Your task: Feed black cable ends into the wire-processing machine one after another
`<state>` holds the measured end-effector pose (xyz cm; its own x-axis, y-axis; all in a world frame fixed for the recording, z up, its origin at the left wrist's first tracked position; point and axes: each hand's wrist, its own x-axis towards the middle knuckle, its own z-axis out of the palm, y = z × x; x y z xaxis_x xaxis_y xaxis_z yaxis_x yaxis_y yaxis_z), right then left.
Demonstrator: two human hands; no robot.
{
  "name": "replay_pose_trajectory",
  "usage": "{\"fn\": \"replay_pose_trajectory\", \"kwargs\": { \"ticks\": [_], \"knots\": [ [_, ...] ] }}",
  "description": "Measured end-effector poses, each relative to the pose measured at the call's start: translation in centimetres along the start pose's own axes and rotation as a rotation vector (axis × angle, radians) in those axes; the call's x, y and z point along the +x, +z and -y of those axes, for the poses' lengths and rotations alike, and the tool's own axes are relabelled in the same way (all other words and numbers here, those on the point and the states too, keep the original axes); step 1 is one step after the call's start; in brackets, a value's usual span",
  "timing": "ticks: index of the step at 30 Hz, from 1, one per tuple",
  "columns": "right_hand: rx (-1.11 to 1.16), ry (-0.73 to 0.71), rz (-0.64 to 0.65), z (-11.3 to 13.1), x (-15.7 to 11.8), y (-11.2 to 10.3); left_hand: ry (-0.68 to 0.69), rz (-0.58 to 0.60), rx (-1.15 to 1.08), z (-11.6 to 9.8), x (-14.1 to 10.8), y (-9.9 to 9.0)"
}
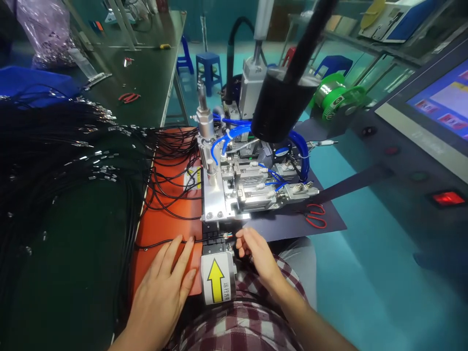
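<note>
Characters reading "运行方" sit beside a yellow arrow on a white label before you. Your hands are apart: your left hand lies with fingers spread on a thin black cable over an orange-red mat; your right hand curls near its coloured wire ends, its grip impossible to tell. A black cylindrical housing blocks part of the silver, blue-tubed machine beyond.

Wire tips too small to count, screen cut off at right, its lettering blurred
</note>
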<state>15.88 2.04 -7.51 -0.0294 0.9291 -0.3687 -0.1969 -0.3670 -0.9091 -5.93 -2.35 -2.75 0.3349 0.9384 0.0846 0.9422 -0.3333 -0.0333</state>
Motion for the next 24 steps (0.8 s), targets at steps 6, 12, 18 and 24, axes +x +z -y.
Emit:
{"fn": "replay_pose_trajectory", "kwargs": {
  "ticks": [6,12,18,24],
  "knots": [
    [0.000,0.057,-0.064,-1.8,-0.9,-1.7,0.020,-0.012,-0.018,0.3,0.4,0.2],
    [0.022,0.077,-0.074,-1.7,-1.2,-1.8,-0.010,0.056,-0.251,2.4,3.9,-2.5],
    [0.023,0.107,-0.109,-0.3,-2.1,-3.4,0.418,0.563,-0.492,5.5,1.5,-7.6],
    [0.014,0.102,-0.148,1.0,-2.8,-4.4,0.507,0.565,-0.265,6.0,-1.2,-8.0]
  ]
}}
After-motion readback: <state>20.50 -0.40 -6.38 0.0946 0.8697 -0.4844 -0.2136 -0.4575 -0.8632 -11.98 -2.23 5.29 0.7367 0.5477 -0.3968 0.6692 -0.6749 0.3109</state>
